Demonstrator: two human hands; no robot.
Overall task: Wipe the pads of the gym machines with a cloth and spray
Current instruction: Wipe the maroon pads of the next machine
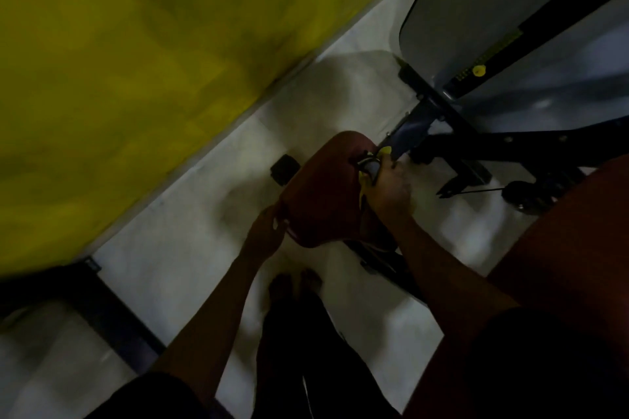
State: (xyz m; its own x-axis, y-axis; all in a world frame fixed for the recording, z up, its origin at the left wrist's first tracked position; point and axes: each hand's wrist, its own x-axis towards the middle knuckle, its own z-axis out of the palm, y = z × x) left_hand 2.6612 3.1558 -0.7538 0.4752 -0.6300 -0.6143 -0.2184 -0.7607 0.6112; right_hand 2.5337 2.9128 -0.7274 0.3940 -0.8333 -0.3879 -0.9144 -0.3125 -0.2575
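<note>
I see the red pad (323, 190) over the pale floor (190, 248) — the left hand (267, 233) grips its near-left edge, the right hand (388, 189) at its right edge clasps a yellow thing (364, 177) too dark to name — bare feet (296, 282) just below the pad, a yellow wall (136, 78) left of it.

free: pale floor (190, 248) left of seat pad (323, 190) | blocked right: black frame (476, 146) | far left: yellow wall (136, 61)
</note>
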